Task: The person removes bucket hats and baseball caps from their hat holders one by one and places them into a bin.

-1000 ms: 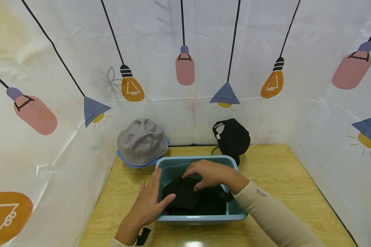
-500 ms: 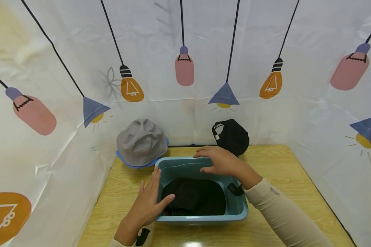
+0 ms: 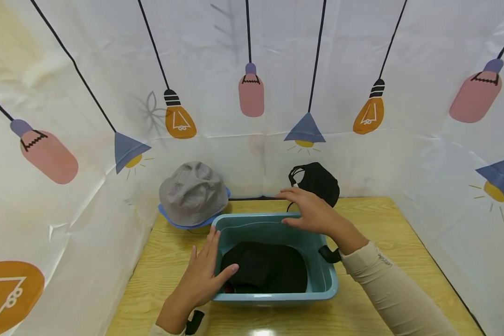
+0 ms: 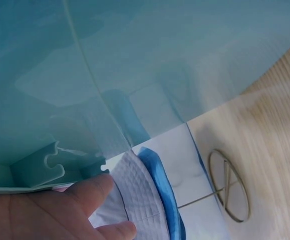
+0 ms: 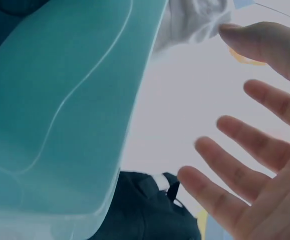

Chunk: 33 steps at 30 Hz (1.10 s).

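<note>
Just beyond the right hand point(image 3: 312, 213), its fingers point(image 5: 234, 171) spread, sits a black cap point(image 3: 321, 182).

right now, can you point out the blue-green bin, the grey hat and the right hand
blue-green bin point(image 3: 256, 233): head view, inside of its far wall
grey hat point(image 3: 193, 192): head view, middle of its crown
right hand point(image 3: 314, 212): head view, back of the hand
</note>
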Tool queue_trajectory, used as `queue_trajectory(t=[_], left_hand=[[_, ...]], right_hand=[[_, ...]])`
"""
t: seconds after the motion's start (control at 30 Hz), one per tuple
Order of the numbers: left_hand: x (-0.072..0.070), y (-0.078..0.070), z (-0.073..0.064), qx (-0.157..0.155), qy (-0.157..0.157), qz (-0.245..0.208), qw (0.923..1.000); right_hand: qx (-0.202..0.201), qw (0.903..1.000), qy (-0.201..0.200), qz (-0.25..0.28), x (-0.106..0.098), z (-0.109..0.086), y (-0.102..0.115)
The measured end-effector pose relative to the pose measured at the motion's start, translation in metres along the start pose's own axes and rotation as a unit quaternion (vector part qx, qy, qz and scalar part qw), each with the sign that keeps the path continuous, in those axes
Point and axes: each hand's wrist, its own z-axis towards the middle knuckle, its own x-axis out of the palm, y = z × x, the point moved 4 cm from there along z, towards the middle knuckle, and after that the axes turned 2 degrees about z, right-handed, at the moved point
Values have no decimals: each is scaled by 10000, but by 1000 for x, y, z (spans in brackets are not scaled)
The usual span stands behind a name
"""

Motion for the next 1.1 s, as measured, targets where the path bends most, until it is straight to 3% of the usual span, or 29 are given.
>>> queue_trajectory(t=[0.33, 0.63, 0.9, 1.1], left_hand=[[4, 2, -3, -90, 97, -69, 9999], [5, 4, -5, -115, 73, -35, 9999], [3, 3, -6, -54, 68, -60, 9999], [-2, 1, -1, 104, -3, -63, 9999]], right_hand=[[271, 9965, -776, 151, -12, -7, -16], [567, 9851, -1610, 187, -16, -11, -34], [1075, 9795, -1698, 127, -18, -15, -56], [1611, 9680, -1914, 196, -25, -16, -76]])
